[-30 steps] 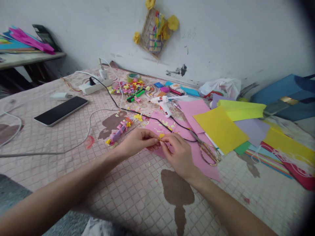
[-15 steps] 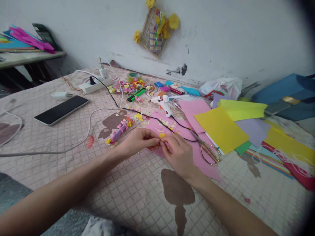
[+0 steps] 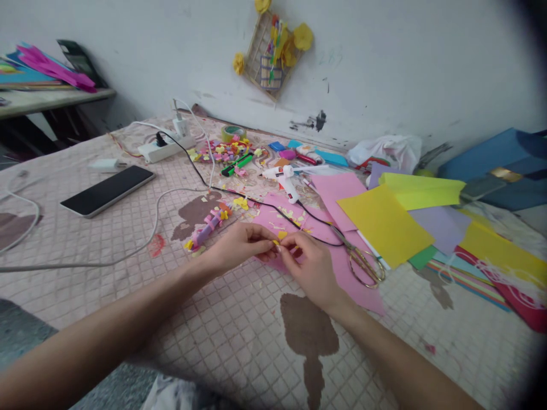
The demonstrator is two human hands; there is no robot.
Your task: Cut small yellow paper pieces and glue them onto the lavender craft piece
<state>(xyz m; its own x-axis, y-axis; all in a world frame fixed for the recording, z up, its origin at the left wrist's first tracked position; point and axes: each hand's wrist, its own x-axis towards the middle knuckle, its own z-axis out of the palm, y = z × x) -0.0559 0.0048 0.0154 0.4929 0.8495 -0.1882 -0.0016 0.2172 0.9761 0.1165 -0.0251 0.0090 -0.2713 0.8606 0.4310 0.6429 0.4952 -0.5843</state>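
My left hand [image 3: 248,245] is closed in a pinch on a tiny yellow piece [image 3: 276,242] over the pink sheet [image 3: 359,290]. Fingertips of my right hand [image 3: 310,265] are pinched together right beside it, and what they hold is too small to make out. Left of my hands lies a purple strip [image 3: 208,229] with pink and yellow paper bits on it. Gold-handled scissors [image 3: 362,263] rest to the right of my right hand. Beyond my hands a white glue gun [image 3: 287,185] lies on its side, its black cord running near the scissors.
A black phone [image 3: 109,191] and a white power strip [image 3: 164,148] lie at the left, with cables across the cloth. A green cutter [image 3: 237,164] lies near colourful paper bits [image 3: 226,151]. Yellow sheets [image 3: 384,225] and a blue bag [image 3: 499,165] are at the right.
The fingertips of my right hand have parted slightly from those of my left hand, and the tiny yellow piece now shows between them.
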